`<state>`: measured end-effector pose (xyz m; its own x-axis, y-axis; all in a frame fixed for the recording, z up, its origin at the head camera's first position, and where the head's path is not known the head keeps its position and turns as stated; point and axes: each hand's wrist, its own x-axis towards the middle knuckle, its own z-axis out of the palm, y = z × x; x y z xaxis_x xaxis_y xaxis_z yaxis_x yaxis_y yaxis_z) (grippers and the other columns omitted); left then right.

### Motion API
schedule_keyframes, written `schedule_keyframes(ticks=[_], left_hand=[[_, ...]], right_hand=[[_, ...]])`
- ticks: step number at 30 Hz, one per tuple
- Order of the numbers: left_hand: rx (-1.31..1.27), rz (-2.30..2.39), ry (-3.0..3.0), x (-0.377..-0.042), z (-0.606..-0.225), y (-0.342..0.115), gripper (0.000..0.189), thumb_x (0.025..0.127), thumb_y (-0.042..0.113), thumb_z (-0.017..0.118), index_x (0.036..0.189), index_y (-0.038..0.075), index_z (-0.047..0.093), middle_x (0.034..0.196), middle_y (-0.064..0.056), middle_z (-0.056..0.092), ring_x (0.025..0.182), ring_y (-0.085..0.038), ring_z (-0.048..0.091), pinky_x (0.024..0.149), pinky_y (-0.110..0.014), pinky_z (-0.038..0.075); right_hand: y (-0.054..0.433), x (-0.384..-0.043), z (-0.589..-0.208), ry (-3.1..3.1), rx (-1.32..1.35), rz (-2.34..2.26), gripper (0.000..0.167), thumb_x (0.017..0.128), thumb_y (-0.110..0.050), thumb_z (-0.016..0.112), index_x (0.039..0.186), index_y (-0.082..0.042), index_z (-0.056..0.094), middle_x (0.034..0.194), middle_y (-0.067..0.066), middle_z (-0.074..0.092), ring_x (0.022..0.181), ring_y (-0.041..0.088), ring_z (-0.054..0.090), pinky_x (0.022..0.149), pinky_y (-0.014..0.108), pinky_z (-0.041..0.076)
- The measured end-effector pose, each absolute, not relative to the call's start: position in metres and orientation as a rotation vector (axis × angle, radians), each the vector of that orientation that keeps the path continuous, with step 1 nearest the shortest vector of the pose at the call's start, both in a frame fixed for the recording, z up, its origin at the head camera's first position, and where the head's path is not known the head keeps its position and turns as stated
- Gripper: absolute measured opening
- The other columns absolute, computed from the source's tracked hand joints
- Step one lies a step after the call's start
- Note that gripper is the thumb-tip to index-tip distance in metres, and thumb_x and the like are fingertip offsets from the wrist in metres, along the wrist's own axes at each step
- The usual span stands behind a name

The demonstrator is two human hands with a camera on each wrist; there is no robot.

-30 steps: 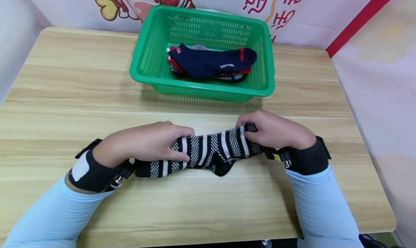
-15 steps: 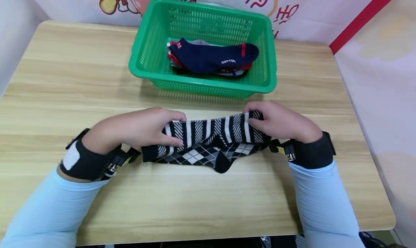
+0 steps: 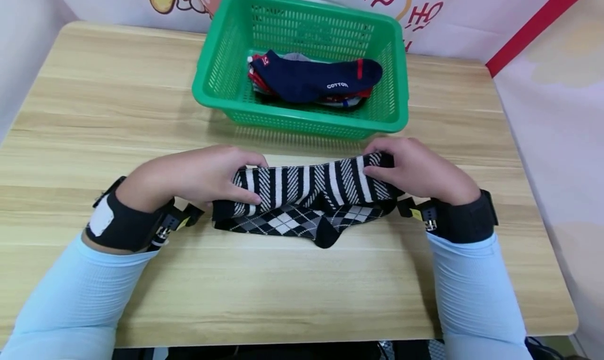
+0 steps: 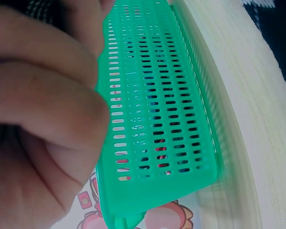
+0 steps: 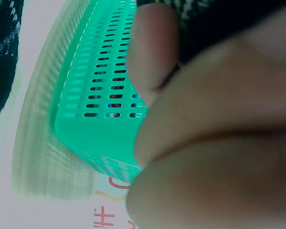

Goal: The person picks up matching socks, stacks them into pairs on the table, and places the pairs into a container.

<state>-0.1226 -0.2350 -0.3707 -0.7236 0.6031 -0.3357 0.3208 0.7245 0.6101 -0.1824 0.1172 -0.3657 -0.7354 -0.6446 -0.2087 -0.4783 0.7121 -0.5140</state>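
A black sock with white and herringbone stripes (image 3: 306, 182) stretches sideways in the head view. My left hand (image 3: 214, 174) pinches one end of it between thumb and fingers. At the other end my right hand (image 3: 417, 166) grips it the same way. Below it a black, grey and white argyle sock (image 3: 283, 222) lies on the table, its upper part covered by the striped one. Curled fingers fill one side of each wrist view, with dark knit fabric at the frame's edge.
Beyond the hands a green plastic basket (image 3: 302, 118) stands on the wooden table (image 3: 283, 292). A navy sock (image 3: 316, 79) lies on top of several other socks inside it. Behind is a printed white backdrop (image 3: 453, 30).
Both hands have lifted the striped sock away from the body, toward the basket, uncovering part of the argyle sock beneath. The head view has also shifted slightly. Both hands kept their hold.
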Motion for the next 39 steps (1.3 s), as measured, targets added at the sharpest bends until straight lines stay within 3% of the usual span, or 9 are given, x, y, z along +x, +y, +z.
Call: schedule_keyframes(ticks=[5, 10, 13, 17, 24, 29, 39], left_hand=[[0.675, 0.711, 2.398, -0.124, -0.371, -0.236, 0.062, 0.090, 0.038, 0.074, 0.140, 0.006, 0.054, 0.134, -0.008, 0.063, 0.095, -0.013, 0.065, 0.100, -0.044, 0.052], [0.727, 0.707, 2.405, -0.125, -0.372, -0.236, 0.056, 0.090, 0.038, 0.074, 0.135, 0.007, 0.060, 0.129, -0.006, 0.066, 0.103, -0.015, 0.066, 0.102, -0.046, 0.050], [0.807, 0.710, 2.389, -0.125, -0.372, -0.235, 0.036, 0.091, 0.036, 0.074, 0.116, 0.012, 0.068, 0.107, 0.002, 0.070, 0.097, -0.012, 0.063, 0.092, -0.039, 0.053], [0.898, 0.748, 2.321, -0.125, -0.371, -0.235, 0.015, 0.093, 0.034, 0.072, 0.092, 0.020, 0.065, 0.079, 0.009, 0.058, 0.075, -0.007, 0.053, 0.075, -0.028, 0.048], [0.916, 0.823, 2.168, -0.121, -0.371, -0.236, 0.008, 0.095, 0.031, 0.068, 0.096, 0.023, 0.067, 0.087, 0.011, 0.063, 0.081, -0.006, 0.057, 0.080, -0.025, 0.050], [0.925, 0.802, 2.155, -0.122, -0.376, -0.234, 0.005, 0.095, 0.028, 0.068, 0.097, 0.024, 0.068, 0.088, 0.012, 0.065, 0.081, -0.006, 0.058, 0.080, -0.025, 0.050], [0.884, 0.707, 2.224, -0.125, -0.387, -0.228, 0.007, 0.094, 0.025, 0.070, 0.098, 0.019, 0.069, 0.087, 0.009, 0.064, 0.076, -0.007, 0.054, 0.078, -0.030, 0.050]], right_hand=[[0.118, -0.183, -0.366, 2.547, -0.877, -0.597, 0.018, 0.096, -0.017, 0.068, 0.113, -0.011, 0.067, 0.103, 0.002, 0.067, 0.090, 0.017, 0.059, 0.083, 0.036, 0.051], [0.120, -0.183, -0.367, 2.540, -0.844, -0.547, 0.020, 0.095, -0.023, 0.069, 0.112, -0.012, 0.069, 0.103, 0.001, 0.069, 0.089, 0.016, 0.061, 0.084, 0.036, 0.053], [0.122, -0.183, -0.366, 2.519, -0.816, -0.520, 0.020, 0.095, -0.024, 0.070, 0.111, -0.013, 0.070, 0.102, 0.001, 0.070, 0.088, 0.015, 0.062, 0.082, 0.035, 0.052], [0.125, -0.183, -0.364, 2.485, -0.808, -0.495, 0.016, 0.093, -0.025, 0.072, 0.106, -0.015, 0.071, 0.096, -0.001, 0.068, 0.084, 0.014, 0.059, 0.077, 0.031, 0.050], [0.120, -0.183, -0.368, 2.360, -0.859, -0.461, 0.008, 0.092, -0.027, 0.072, 0.094, -0.020, 0.071, 0.081, -0.004, 0.063, 0.075, 0.014, 0.056, 0.069, 0.029, 0.048], [0.114, -0.183, -0.374, 2.305, -0.894, -0.457, 0.011, 0.091, -0.024, 0.072, 0.084, -0.018, 0.067, 0.072, -0.005, 0.057, 0.065, 0.011, 0.053, 0.061, 0.027, 0.045], [0.116, -0.185, -0.378, 2.380, -0.803, -0.396, 0.017, 0.090, -0.021, 0.072, 0.079, -0.014, 0.061, 0.071, -0.002, 0.054, 0.063, 0.013, 0.050, 0.059, 0.030, 0.043]])
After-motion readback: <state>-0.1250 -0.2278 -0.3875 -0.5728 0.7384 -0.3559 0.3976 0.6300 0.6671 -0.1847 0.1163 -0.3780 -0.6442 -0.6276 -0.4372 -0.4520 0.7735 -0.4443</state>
